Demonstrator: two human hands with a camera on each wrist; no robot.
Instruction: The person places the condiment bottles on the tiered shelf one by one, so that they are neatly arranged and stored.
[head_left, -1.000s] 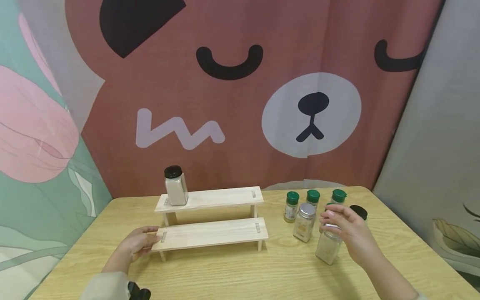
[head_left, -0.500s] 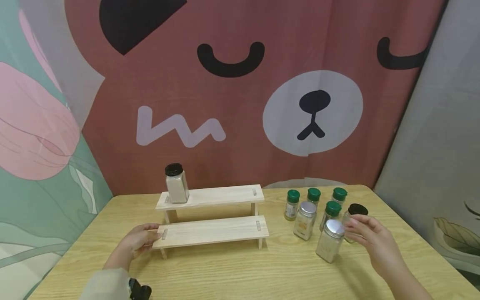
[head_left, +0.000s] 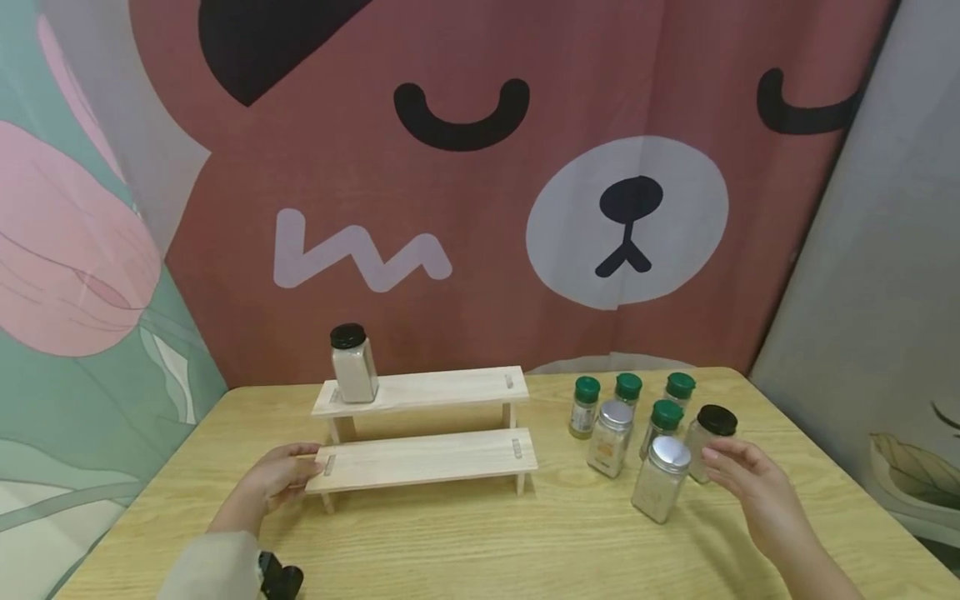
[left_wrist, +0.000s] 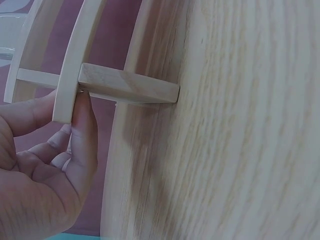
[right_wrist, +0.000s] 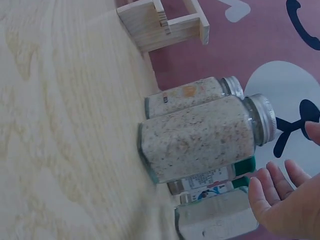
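My left hand (head_left: 281, 479) pinches the left end of a two-tier wooden shelf rack (head_left: 427, 462) at its lower board. In the left wrist view, thumb and finger lie on either side of that board (left_wrist: 70, 70), beside its leg. On the right, my right hand (head_left: 757, 492) is beside a clear jar with a black lid (head_left: 701, 446), fingers loosely bent. The right wrist view shows the fingers (right_wrist: 257, 200) at the top of this jar (right_wrist: 215, 215); its lid is hidden, and whether they touch is unclear. A silver-lidded jar (head_left: 658, 487) stands just left of it.
Another silver-lidded jar (head_left: 609, 446) and several green-capped spice bottles (head_left: 583, 415) stand close together behind. On the rack's upper board (head_left: 442, 392), a black-lidded jar of pale powder (head_left: 354, 371) stands at the left end. A bear-print curtain (head_left: 480, 208) hangs behind the table (head_left: 450, 550).
My right hand has moved right, from over the front silver-lidded jar to beside the black-lidded one. The left hand keeps its grip on the shelf rack.
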